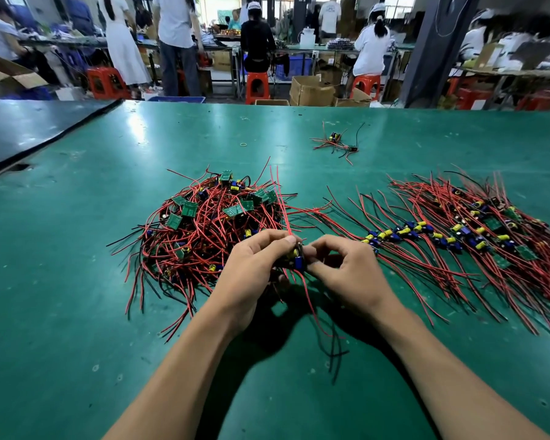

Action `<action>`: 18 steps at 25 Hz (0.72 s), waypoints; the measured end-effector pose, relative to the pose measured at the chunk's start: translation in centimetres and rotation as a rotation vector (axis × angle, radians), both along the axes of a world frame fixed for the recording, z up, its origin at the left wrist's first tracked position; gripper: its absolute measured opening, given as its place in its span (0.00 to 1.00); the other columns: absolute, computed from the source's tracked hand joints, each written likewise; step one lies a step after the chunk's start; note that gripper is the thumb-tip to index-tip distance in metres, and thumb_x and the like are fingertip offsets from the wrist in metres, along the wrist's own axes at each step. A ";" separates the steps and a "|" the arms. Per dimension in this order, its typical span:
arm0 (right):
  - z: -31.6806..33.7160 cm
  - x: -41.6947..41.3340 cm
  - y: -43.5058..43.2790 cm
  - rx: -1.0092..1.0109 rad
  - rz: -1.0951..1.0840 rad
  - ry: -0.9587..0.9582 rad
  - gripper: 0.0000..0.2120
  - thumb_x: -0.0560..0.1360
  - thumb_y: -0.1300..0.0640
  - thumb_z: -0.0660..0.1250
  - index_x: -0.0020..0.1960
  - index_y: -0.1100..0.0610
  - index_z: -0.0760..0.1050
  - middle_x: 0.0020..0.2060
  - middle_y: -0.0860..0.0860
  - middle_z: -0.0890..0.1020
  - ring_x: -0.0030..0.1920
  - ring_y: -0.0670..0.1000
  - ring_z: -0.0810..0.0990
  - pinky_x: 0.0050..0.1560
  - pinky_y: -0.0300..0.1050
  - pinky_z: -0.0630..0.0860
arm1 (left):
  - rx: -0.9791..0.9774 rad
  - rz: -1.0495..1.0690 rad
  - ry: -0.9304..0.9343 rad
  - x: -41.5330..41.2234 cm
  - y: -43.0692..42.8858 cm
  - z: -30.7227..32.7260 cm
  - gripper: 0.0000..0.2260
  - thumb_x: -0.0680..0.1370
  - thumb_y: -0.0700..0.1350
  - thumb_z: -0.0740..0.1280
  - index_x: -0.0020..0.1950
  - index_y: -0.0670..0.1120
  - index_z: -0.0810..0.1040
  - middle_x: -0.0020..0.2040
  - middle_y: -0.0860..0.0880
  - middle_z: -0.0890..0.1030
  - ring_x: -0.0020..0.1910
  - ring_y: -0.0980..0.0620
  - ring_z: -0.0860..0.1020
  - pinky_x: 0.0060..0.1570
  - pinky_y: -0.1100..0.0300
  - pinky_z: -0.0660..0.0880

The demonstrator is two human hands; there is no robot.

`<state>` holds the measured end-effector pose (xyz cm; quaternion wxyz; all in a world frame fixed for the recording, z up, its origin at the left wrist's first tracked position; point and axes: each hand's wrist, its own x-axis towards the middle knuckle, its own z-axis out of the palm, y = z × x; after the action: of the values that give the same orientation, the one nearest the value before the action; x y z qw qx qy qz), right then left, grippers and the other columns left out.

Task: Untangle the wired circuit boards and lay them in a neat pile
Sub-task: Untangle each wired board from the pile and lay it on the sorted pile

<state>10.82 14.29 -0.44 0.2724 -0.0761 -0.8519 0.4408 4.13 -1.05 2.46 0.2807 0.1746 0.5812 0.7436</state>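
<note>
We are in the middle of the untangling step. 1 small circuit board [296, 260], carrying a blue part and a yellow part, is held just above the table [77, 296] at the centre of the frame, by the near right edge of the tangled heap [210, 223]. Our left hand [254, 265] curls its fingers round the board's left side with the thumb on top. Our right hand [346, 268] pinches its right side between thumb and forefinger, so the 2 hands are close together and both clamped on the same board. Red and black leads [313, 312] hang from it toward the lower centre of the frame. 1 long red wire also rises from the hands past the heap's right edge, and we cannot tell whether it belongs to this board or is snagged in the heap. The heap, centre left, holds many boards, so we judge the task well short of done. The laid-out pile [458, 236] at centre right already has its boards in a band, with wires fanned to both sides. A small cluster [335, 142] of wired boards and a rubber band [243, 143] lie apart in the upper centre. As we judge it, the next move calls for drawing the leads free without dragging neighbours along, straightening them, then carrying the board right and setting it in line at the pile's near end.
</note>
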 end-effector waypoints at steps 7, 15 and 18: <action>1.2 0.4 -1.6 0.011 0.065 0.147 0.14 0.66 0.44 0.78 0.37 0.53 0.79 0.26 0.43 0.74 0.28 0.42 0.68 0.30 0.40 0.67 | 0.129 0.067 -0.039 0.2 0.3 0.5 0.05 0.78 0.48 0.68 0.44 0.50 0.81 0.51 0.44 0.86 0.38 0.46 0.79 0.40 0.57 0.76; 2.3 -0.1 -2.5 -0.756 0.207 0.109 0.13 0.75 0.49 0.69 0.37 0.56 0.76 0.24 0.47 0.69 0.22 0.45 0.63 0.22 0.37 0.58 | 0.246 -0.001 -0.131 -0.2 0.1 0.3 0.14 0.68 0.43 0.73 0.53 0.46 0.80 0.43 0.47 0.84 0.33 0.52 0.81 0.34 0.64 0.78; 2.7 0.0 -1.8 -0.910 0.248 0.061 0.12 0.74 0.49 0.68 0.35 0.53 0.78 0.27 0.51 0.67 0.24 0.45 0.62 0.23 0.37 0.54 | 0.268 -0.113 -0.212 -0.4 0.0 0.0 0.14 0.68 0.34 0.71 0.51 0.46 0.83 0.43 0.45 0.82 0.37 0.48 0.83 0.38 0.60 0.81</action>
<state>10.78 12.52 2.28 0.1813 -0.0725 -0.5665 0.8006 3.74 -1.01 2.51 0.3559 0.1632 0.4333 0.8117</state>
